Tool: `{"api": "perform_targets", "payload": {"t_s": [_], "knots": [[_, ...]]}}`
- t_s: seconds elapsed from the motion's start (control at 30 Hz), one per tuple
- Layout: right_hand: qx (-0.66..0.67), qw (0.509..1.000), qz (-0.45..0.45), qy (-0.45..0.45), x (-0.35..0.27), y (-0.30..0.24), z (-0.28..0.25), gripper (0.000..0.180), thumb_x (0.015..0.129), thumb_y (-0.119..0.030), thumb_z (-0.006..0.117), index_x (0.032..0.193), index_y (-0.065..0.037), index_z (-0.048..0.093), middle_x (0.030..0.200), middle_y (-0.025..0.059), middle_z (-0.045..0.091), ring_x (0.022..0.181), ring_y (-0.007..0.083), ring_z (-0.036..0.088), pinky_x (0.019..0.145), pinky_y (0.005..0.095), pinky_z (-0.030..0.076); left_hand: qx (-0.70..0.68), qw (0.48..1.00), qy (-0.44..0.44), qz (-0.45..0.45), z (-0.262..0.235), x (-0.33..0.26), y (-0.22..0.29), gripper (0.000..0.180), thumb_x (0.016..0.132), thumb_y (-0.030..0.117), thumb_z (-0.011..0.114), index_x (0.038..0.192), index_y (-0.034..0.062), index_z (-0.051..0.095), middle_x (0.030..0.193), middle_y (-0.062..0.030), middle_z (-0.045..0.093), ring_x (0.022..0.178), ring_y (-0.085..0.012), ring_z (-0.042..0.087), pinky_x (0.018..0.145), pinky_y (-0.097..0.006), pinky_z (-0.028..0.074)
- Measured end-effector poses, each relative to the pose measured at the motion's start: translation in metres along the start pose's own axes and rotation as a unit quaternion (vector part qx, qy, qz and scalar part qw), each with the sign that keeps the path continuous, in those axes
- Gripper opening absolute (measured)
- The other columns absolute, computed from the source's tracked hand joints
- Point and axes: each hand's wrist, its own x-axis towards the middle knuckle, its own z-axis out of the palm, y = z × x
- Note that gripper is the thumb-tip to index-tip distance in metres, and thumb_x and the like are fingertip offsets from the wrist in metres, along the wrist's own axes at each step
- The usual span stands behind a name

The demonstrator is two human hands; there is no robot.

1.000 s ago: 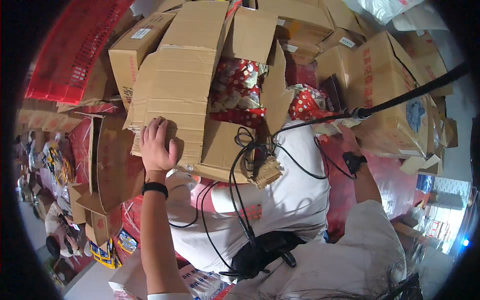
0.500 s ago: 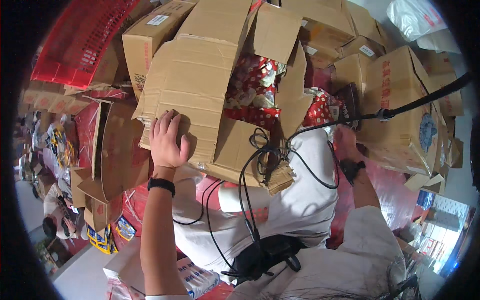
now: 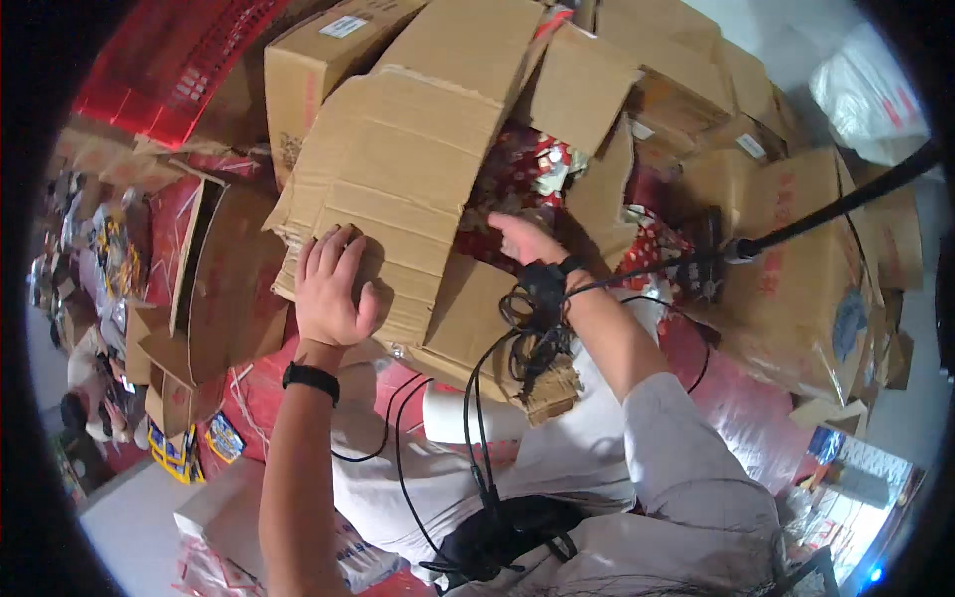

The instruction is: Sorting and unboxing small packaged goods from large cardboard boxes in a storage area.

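My left hand [image 3: 335, 292] lies flat, fingers spread, on the folded-out flap [image 3: 398, 189] of a large torn cardboard box. Through the gap beside that flap, red packets with a pale pattern [image 3: 550, 164] show inside the box. My right hand [image 3: 527, 239] is at this opening, just over the packets, with a finger stretched out and nothing visible in it. Its other fingers are partly hidden, and I cannot tell whether they touch a packet. Black cables [image 3: 532, 328] hang below my right wrist, across the box's near edge.
More red patterned packets [image 3: 652, 249] sit right of the box, beside a large carton [image 3: 786, 269]. Cartons [image 3: 686, 40] pile up behind. A red plastic crate [image 3: 179, 70] stands far left, above an open carton [image 3: 234, 289]. A white plastic bag [image 3: 860, 95] lies far right.
My right hand has moved left from the packets beside the large carton to the torn box's opening. My left hand stays on the flap. The whole view has shifted slightly.
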Motion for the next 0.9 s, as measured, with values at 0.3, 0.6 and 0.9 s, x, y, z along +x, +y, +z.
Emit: {"api": "perform_targets", "payload": {"t_s": [0.3,0.6,0.9], "knots": [[0.037,0.999,-0.014,-0.029,0.083,0.064,0.047,0.043,0.102,-0.030,0.052,0.133,0.001,0.048,0.133,0.0105,0.051,0.119,0.0254,0.046,0.102,0.0404,0.035,0.001,0.999,-0.050,-0.008,-0.003,0.003,-0.001,0.060,0.075,0.033,0.056,0.127,0.0028,0.058,0.136,-0.0196,0.053,0.130,-0.0383,0.047,0.114,-0.054,0.028],[0.064,0.997,0.023,-0.031,0.092,0.059,0.061,0.032,0.101,-0.029,0.053,0.118,-0.003,0.057,0.115,0.0087,0.055,0.101,0.0238,0.049,0.089,0.0387,0.040,0.022,0.996,-0.090,0.012,-0.003,0.005,-0.002,0.063,0.078,0.032,0.054,0.133,0.0015,0.054,0.139,-0.0225,0.051,0.133,-0.0416,0.044,0.114,-0.057,0.026],[0.012,0.998,0.001,-0.058,0.102,0.074,0.060,0.033,0.103,-0.017,0.045,0.125,0.000,0.063,0.131,0.0155,0.062,0.119,0.0332,0.057,0.101,0.0451,0.045,0.034,0.993,-0.112,0.022,-0.005,0.008,0.002,0.063,0.082,0.035,0.051,0.134,-0.0006,0.052,0.141,-0.0239,0.048,0.134,-0.0425,0.042,0.114,-0.057,0.026]]}}
